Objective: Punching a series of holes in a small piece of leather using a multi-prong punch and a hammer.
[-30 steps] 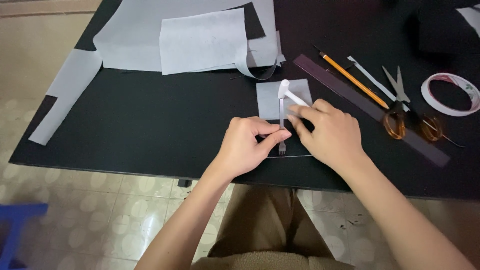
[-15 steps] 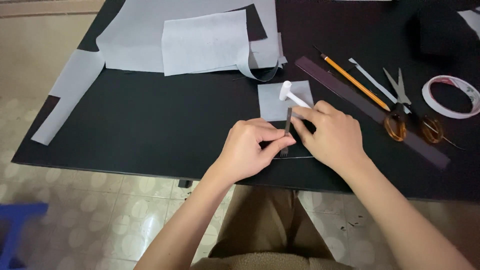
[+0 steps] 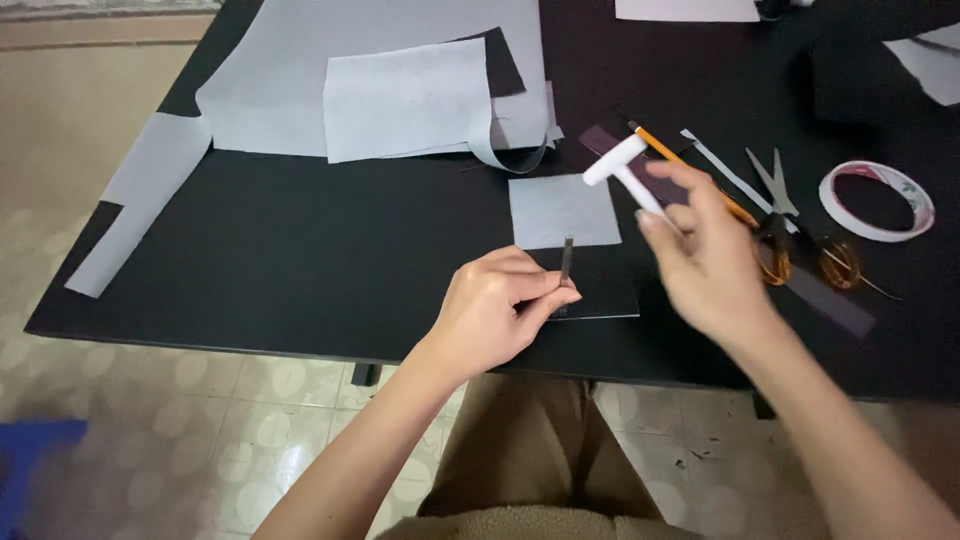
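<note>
My left hand (image 3: 500, 310) pinches a thin dark strip (image 3: 567, 260) that stands upright near the front edge of the black table (image 3: 300, 260). Just beyond it lies a small grey rectangle of fabric (image 3: 565, 210), with a dark rectangular piece (image 3: 600, 295) in front of it. My right hand (image 3: 705, 255) is raised to the right of the strip and holds a white T-shaped tool (image 3: 625, 170), its head pointing up and left.
Large grey fabric pieces (image 3: 400, 90) cover the back left of the table. To the right lie a dark ruler (image 3: 830, 300), an orange pencil (image 3: 690, 170), scissors (image 3: 790, 220) and a roll of tape (image 3: 878, 200). A tiled floor shows below the table edge.
My right hand has lifted away from the strip, up and to the right, taking the white tool with it. My left hand keeps its pinch on the strip.
</note>
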